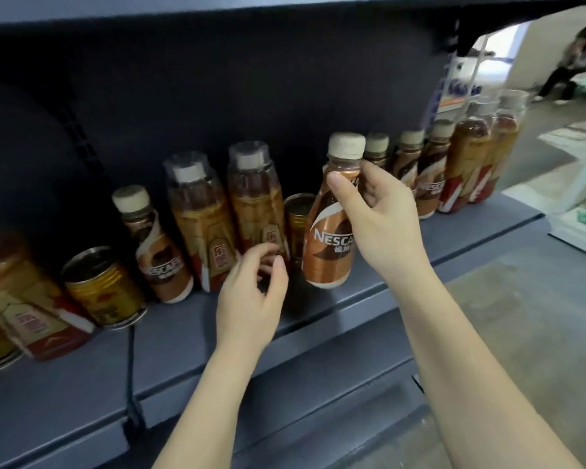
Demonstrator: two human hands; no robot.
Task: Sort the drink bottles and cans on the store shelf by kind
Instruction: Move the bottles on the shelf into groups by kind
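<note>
My right hand (pixel 379 218) grips a brown Nescafe coffee bottle (pixel 329 245) by its neck, holding it just above the grey shelf (pixel 403 265). My left hand (pixel 251 296) hovers with fingers apart in front of a gold can (pixel 296 221) and a tall tea bottle (pixel 254 201). A second tall tea bottle (pixel 200 218), another Nescafe bottle (pixel 156 245) and a gold can (pixel 102 286) stand to the left. Three Nescafe bottles (pixel 427 167) line up to the right, followed by two tall tea bottles (pixel 467 164).
More tea bottles (pixel 24 299) crowd the shelf's far left. A dark back panel (pixel 217 96) rises behind the drinks and an upper shelf hangs overhead. Lower shelves (pixel 285 384) step out below. A person sits far off at the right (pixel 575 62).
</note>
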